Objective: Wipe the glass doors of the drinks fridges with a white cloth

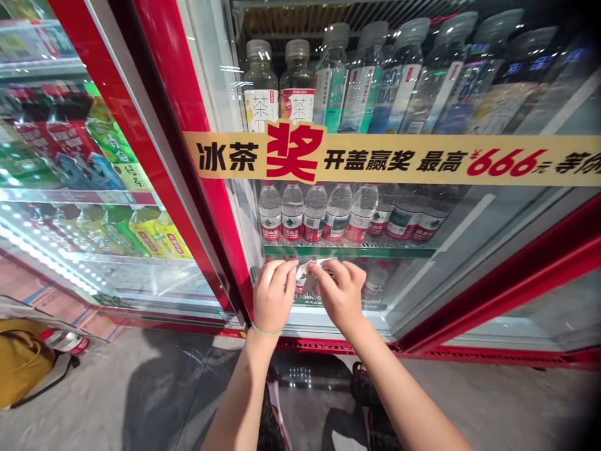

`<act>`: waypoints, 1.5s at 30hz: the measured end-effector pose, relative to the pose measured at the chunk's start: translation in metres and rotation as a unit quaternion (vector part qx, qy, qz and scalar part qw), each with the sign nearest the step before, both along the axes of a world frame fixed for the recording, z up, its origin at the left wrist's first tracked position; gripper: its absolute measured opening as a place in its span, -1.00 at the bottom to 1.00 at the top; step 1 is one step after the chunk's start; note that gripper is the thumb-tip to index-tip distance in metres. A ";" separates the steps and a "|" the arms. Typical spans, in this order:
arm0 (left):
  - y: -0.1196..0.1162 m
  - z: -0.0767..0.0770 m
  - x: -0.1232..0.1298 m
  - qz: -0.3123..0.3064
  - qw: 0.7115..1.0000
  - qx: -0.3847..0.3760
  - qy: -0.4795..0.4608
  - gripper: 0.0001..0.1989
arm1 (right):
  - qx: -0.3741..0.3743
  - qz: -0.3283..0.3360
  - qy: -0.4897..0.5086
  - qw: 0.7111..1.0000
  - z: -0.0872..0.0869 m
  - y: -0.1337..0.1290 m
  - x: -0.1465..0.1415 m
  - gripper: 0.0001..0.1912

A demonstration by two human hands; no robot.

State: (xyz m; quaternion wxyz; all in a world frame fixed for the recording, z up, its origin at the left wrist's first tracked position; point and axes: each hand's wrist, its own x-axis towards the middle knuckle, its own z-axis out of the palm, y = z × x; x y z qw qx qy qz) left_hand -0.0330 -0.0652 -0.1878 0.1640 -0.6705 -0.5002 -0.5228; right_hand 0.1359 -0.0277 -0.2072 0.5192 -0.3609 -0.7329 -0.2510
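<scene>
Fingers (288,277) pinch a tissue-like scrap (302,271) (white, thin and crumpled).

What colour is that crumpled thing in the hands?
The crumpled thing looks white; the head view shows it.

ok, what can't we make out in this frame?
All in the head view:
White piece: partly covered by fingers of the left hand and right hand; full shape and material unclear.
Bottles behind the hands: partly blocked by them; count unclear.
Yellow banner: text cut off by right edge.
Mustard bag: cut off by left edge.
</scene>
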 end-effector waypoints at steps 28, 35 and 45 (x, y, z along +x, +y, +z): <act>0.007 -0.013 0.044 0.029 0.999 0.008 0.018 -0.83 | -0.030 -0.038 0.033 0.998 -0.004 0.004 0.056 -0.73; 0.007 -0.013 0.054 0.030 0.999 0.009 0.013 -0.83 | -0.036 -0.061 0.041 0.997 -0.005 0.003 0.053 -0.83; 0.009 -0.013 0.067 0.015 0.999 0.006 0.028 -0.80 | -0.002 -0.021 0.059 0.998 -0.008 0.011 0.062 -0.55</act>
